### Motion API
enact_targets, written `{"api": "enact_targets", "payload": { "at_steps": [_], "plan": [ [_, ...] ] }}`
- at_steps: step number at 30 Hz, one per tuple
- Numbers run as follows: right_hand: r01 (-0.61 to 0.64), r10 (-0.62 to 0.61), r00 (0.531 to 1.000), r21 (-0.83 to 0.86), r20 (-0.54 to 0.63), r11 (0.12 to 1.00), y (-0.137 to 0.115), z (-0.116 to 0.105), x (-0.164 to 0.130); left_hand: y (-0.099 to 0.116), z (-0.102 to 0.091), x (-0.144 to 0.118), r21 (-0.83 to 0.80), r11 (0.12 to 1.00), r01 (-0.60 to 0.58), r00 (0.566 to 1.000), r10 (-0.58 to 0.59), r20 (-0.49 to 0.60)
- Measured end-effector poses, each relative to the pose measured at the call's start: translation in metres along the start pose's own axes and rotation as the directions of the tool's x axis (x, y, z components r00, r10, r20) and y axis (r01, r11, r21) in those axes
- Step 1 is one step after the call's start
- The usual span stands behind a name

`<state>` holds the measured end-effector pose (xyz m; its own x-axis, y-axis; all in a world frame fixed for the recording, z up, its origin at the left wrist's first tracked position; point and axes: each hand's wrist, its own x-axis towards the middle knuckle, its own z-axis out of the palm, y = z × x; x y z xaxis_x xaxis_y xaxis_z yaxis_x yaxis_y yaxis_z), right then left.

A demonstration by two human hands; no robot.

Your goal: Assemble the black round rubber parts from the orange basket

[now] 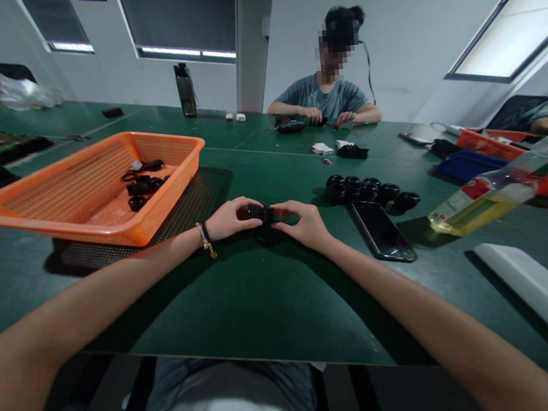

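Note:
Just above the green table (263, 296), my left hand (231, 217) is closed round a small black plastic part (261, 214). From the other side, my right hand (303, 222) pinches the right end of the same part between thumb and fingers. The part's exact kind is too dark and small to make out. To the left stands an orange basket (89, 233) with several black round parts (145, 186) and a dark cable inside. On the right, a group of black round parts (354, 189) sits on the table behind a phone (382, 231).
A tilted clear bottle of yellow liquid (484, 196) and a white slab-like object (535, 291) are at the right. Behind them are orange and blue trays (472, 164). Across the table sits a person (327, 98) near a power drill (290, 125). A dark bottle (186, 91) stands at the back.

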<state>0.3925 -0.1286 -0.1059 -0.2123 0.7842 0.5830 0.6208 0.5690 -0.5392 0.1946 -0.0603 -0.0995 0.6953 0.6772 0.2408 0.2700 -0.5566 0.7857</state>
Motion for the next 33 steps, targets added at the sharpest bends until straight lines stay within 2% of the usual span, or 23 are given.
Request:
{"api": "enact_targets", "payload": {
  "at_steps": [14,33],
  "plan": [
    [-0.073,0.072,0.997,0.041,0.024,0.997,-0.002,-0.0003,0.0003,0.0017,-0.0012,-0.0002,0.0,1.0,0.014,1.0,-0.014,0.009],
    [-0.074,0.073,0.997,0.027,0.021,0.997,-0.0012,0.0006,0.0,0.0015,-0.0006,-0.0002,-0.008,1.0,0.02,1.0,-0.02,0.005]
  ]
}}
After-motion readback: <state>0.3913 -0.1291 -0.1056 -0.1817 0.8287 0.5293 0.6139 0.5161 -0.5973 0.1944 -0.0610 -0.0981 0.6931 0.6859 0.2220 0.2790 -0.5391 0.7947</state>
